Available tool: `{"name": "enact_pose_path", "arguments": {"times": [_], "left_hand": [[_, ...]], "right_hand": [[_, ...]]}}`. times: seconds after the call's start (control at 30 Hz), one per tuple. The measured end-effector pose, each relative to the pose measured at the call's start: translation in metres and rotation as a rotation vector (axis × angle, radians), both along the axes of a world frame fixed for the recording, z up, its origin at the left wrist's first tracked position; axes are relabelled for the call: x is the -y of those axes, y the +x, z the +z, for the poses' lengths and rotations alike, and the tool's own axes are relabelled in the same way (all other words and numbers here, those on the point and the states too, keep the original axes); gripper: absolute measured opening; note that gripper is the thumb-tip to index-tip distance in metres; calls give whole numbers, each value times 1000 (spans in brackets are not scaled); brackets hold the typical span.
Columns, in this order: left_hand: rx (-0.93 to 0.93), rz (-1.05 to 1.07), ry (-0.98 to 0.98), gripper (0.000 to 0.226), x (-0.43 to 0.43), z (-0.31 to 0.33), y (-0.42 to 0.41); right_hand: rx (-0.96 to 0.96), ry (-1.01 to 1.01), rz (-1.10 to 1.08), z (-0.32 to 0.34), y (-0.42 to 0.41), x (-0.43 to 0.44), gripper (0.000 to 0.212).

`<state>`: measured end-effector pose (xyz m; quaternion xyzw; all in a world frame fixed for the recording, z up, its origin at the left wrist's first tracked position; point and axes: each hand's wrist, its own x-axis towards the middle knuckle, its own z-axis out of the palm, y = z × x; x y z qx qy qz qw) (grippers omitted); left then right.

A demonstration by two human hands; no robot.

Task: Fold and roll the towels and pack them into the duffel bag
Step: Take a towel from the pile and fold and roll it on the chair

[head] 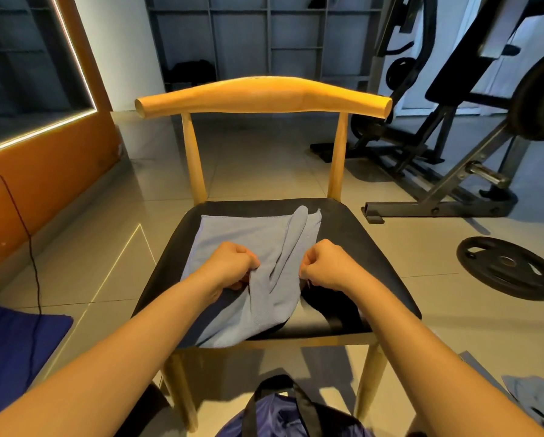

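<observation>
A light blue towel (232, 234) lies on the black seat of a wooden chair (352, 234), its near part bunched into a ridge and draping over the front edge. My left hand (231, 263) grips the bunched cloth on its left side. My right hand (324, 263) pinches the towel's right edge, fingers curled. A purple duffel bag (283, 414) with black straps sits on the floor below the chair's front. Another blue towel (535, 398) lies on the floor at the lower right.
The chair's backrest (264, 94) rises beyond the seat. A weight plate (507, 268) lies on the tiles to the right, with a gym bench and rack (453, 146) behind it. A dark blue mat (11, 348) and a black cable (30, 247) are on the left.
</observation>
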<state>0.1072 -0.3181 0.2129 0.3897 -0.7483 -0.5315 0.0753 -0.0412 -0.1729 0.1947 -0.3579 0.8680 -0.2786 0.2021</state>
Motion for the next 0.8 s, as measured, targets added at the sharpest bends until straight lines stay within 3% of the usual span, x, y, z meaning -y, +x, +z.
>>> {"name": "enact_pose_path", "arguments": {"times": [0.1,0.2,0.3,0.47,0.8], "left_hand": [[8,-17,-10,18,-1,-1,0],[-9,-11,13,18,-1,-2,1],[-50,45,25,17,3,-6,5],[-47,91,-213,22,9,-17,8],[-89,72,-100,23,10,-20,8]], "right_hand": [[-54,-34,156,3,7,3,6],[-109,29,330,3,20,10,19],[-267,78,315,-3,17,14,28],[-220,103,292,-2,6,17,46],[-137,186,471,21,-6,34,8]]}}
